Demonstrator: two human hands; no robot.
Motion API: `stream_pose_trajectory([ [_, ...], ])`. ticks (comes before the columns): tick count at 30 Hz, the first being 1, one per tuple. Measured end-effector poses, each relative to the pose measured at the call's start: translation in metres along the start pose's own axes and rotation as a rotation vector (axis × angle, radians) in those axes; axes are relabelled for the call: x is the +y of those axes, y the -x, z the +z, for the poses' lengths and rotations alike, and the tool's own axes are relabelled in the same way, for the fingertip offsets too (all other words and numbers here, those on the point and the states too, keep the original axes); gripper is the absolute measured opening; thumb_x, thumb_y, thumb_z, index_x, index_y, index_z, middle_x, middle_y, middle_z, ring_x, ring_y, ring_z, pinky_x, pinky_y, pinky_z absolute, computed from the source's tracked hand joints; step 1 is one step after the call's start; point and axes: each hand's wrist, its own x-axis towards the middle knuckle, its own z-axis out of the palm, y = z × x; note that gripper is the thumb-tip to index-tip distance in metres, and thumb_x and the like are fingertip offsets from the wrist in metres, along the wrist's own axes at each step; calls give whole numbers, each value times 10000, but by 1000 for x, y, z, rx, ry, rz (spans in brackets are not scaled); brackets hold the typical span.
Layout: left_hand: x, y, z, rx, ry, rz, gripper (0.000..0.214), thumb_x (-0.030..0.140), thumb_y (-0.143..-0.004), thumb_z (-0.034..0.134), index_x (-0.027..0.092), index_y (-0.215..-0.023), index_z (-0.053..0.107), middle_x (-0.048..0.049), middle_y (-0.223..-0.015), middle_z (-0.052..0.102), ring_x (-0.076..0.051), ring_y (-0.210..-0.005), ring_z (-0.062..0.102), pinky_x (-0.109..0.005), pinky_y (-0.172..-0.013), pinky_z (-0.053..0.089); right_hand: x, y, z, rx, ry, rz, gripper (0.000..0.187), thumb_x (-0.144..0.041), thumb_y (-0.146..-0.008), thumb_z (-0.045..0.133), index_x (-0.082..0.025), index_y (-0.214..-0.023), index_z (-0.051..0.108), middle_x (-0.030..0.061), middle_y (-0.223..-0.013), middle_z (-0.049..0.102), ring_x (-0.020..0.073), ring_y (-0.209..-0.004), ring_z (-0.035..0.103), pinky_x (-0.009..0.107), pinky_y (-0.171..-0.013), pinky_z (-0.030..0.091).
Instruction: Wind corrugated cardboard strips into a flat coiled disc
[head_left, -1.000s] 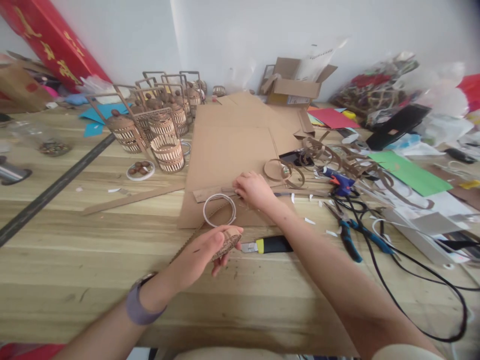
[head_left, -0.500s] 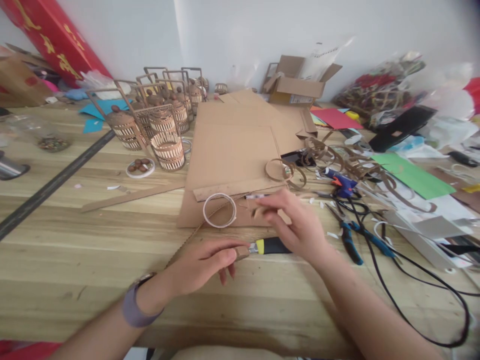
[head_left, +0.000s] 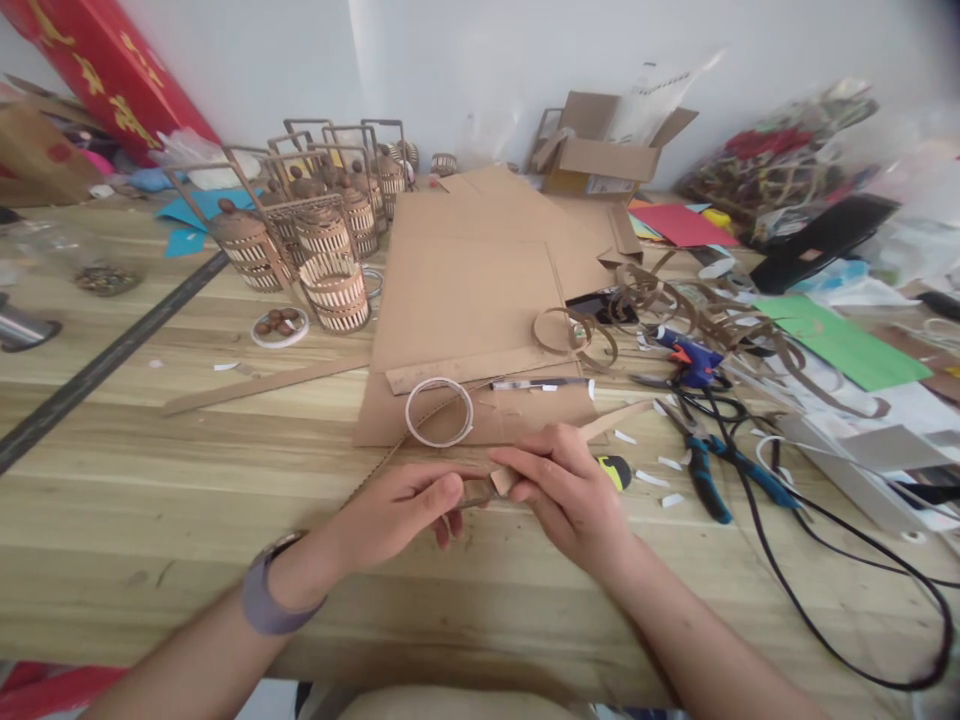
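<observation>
My left hand point(head_left: 401, 510) and my right hand point(head_left: 566, 490) meet over the near part of the wooden table point(head_left: 150, 500). My left hand's fingers are closed on a small cardboard piece, mostly hidden. My right hand pinches one end of a thin cardboard strip point(head_left: 615, 418) that runs up and to the right. Under my right hand lies a yellow-and-black utility knife point(head_left: 616, 470), only its end showing. Just beyond the hands a white ring point(head_left: 439, 412) and a pen point(head_left: 536, 383) rest on a flat cardboard sheet point(head_left: 465, 300).
Several cardboard lanterns point(head_left: 322, 255) stand at the back left beside a small dish of nuts point(head_left: 279, 326). To the right lie a blue glue gun point(head_left: 686, 360), blue-handled pliers point(head_left: 701, 465), black cables point(head_left: 847, 570), curled cardboard strips point(head_left: 660, 300), coloured paper point(head_left: 840, 345) and an open box point(head_left: 607, 150).
My right hand has come back from the cardboard sheet toward me with a cardboard strip and now meets my left hand, covering most of the utility knife. My left hand has stayed low.
</observation>
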Motion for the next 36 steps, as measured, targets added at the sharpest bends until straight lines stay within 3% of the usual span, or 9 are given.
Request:
stream_pose_trajectory([
  [3,-2,-1,-1,-20,-25,13,659,716,-867,503,174,-1169,726,-60,-830,682,-178,-719,620,-282,-615,546,-2,3,3,-2,-5,-8,248,-270,-1001,532,-237,-1187,693,61,-878,657,175,-770,606,329,-696,501],
  [9,-3,-2,-3,-49,-17,23,691,735,-849,516,193,-1241,687,-108,-1010,698,-190,-770,623,-300,-654,551,-4,4,7,-19,-23,15,269,-263,-1001,519,-280,-1196,704,45,-862,645,167,-760,587,334,-710,470],
  [16,-3,-1,-2,-42,-8,30,683,728,-851,520,172,-1200,705,-89,-930,671,-192,-783,616,-302,-686,534,-8,3,6,-83,3,3,262,-233,-997,504,-227,-1170,701,55,-867,635,175,-780,578,340,-736,443],
  [24,-1,-1,-2,-14,-77,27,647,725,-855,521,164,-1110,721,-82,-920,666,-213,-842,607,-320,-737,524,-12,2,7,-135,33,7,265,-231,-990,511,-242,-1187,688,47,-872,644,173,-792,593,338,-737,449],
  [27,-1,-2,-1,23,-157,39,526,630,-894,550,165,-1068,725,-56,-877,678,-193,-793,594,-296,-716,494,-15,1,8,-149,36,-9,255,-228,-992,520,-232,-1180,691,48,-870,658,171,-788,599,338,-728,454],
  [31,-1,-2,2,91,-174,25,290,371,-908,578,193,-1081,728,-31,-938,722,-188,-827,626,-284,-760,503,-20,3,11,-93,37,17,235,-247,-987,543,-241,-1154,708,74,-955,675,189,-836,589,336,-708,480],
  [36,0,3,5,122,-197,54,327,261,-867,573,214,-1162,706,-30,-1068,749,-230,-997,662,-314,-866,524,-23,7,13,-1,28,38,240,-215,-954,605,-259,-1158,722,45,-839,629,174,-757,589,323,-648,511],
])
